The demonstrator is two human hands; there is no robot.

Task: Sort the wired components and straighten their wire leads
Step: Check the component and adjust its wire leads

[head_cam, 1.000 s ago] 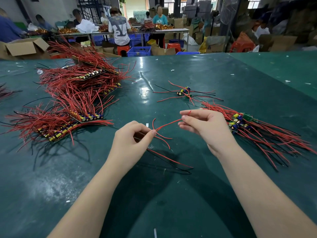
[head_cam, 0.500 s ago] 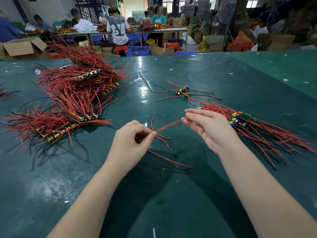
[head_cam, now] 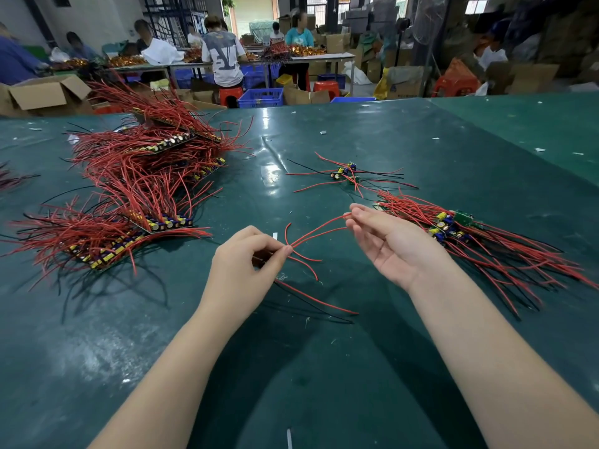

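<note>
**Two bare hands work red leads over a green bench**

Head camera: The left hand (head_cam: 241,267) is curled, thumb and forefinger pinched together on a small wired component (head_cam: 261,258) that is almost wholly hidden inside the grip, held just above the dark green table mat (head_cam: 324,384). Thin red insulated leads (head_cam: 316,230) fan out from the pinch point. Two of them run up and to the right, their long axis slanting toward the right hand (head_cam: 393,246). That hand is turned palm-up, fingers loosely extended and held close together, and its fingertips (head_cam: 353,217) touch the far ends of those two leads; whether they grip them cannot be told. A third lead curls upward between the hands, two more droop toward the mat, and one long red lead trails down and right beside a black one.

Three groups of wired parts lie on the mat. Far left sits a large heap of long strip boards bristling with red wires (head_cam: 146,189). Ahead, well apart from the hands, lies a small loose cluster of green boards with yellow and blue capacitors (head_cam: 345,173), leads splayed left and right. Just beside the right hand lies a flat bundle of finished boards (head_cam: 453,225), its red wires pointing down and to the right.
</note>
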